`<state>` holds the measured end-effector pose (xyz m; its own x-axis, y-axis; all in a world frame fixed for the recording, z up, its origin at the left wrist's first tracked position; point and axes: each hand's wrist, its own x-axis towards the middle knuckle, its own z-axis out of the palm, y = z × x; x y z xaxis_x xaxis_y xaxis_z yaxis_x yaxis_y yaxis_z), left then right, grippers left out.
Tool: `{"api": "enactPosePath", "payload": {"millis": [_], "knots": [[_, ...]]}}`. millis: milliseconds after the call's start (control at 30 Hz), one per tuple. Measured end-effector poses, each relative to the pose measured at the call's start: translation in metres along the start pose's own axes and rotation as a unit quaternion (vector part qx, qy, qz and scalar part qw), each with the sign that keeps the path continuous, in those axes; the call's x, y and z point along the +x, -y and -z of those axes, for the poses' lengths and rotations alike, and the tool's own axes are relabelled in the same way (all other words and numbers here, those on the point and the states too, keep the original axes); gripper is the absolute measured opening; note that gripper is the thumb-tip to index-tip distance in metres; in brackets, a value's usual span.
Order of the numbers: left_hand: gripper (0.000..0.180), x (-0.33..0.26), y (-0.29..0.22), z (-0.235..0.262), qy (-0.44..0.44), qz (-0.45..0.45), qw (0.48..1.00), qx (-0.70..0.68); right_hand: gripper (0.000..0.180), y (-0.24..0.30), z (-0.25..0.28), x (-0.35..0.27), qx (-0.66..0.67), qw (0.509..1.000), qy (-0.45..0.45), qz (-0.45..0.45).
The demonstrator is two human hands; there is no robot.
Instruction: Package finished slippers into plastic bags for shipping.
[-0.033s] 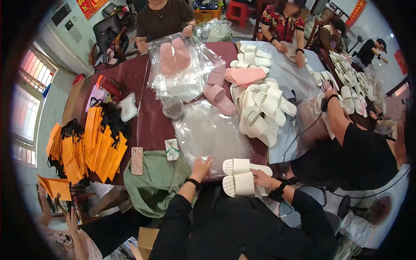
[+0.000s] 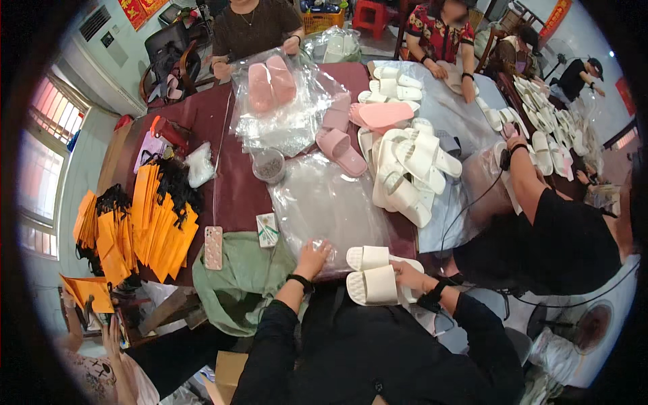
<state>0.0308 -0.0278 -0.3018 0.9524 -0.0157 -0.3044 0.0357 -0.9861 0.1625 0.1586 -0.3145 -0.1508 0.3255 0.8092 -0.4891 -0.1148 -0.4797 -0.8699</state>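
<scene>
My right hand [image 2: 410,275] grips a pair of white slide sandals [image 2: 379,286] at the table's near edge, soles down, one beside the other. The fingers are at the open heel side of the straps. My left hand [image 2: 314,259] rests on the near edge of a stack of clear plastic bags [image 2: 331,209], its fingers stretched over the plastic. Beyond the bags lie mauve slides [image 2: 341,150]. A heap of white slides [image 2: 412,165] is to the right, with a pink slide [image 2: 385,116] behind it.
Left of the bags are a green cloth [image 2: 236,283], a phone [image 2: 213,248], a small white box [image 2: 267,230] and a clear tub [image 2: 269,166]. Orange bags with black cords [image 2: 152,223] cover the far left. Co-workers sit around; one co-worker's arm [image 2: 530,175] reaches in at right. A cable hangs there.
</scene>
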Motion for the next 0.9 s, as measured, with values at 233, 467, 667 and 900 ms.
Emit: {"api": "enactPosePath", "payload": {"millis": [233,467,667,900], "knots": [[0.037,0.005,0.011,0.045,-0.061,0.096,0.976,-0.185,0.029,-0.017,0.006,0.014,0.108,0.989,0.093,0.045],[0.021,-0.003,-0.025,0.078,-0.243,0.130,0.955,-0.109,0.028,-0.042,0.015,0.013,0.104,0.994,-0.018,0.016],[0.020,-0.006,-0.021,0.061,-0.157,0.111,0.967,-0.168,0.028,-0.072,0.030,0.000,0.091,0.981,-0.163,0.046],[0.044,0.011,-0.012,0.054,0.026,0.012,0.999,-0.041,0.024,-0.082,0.032,0.006,0.070,0.960,-0.272,0.021]]}}
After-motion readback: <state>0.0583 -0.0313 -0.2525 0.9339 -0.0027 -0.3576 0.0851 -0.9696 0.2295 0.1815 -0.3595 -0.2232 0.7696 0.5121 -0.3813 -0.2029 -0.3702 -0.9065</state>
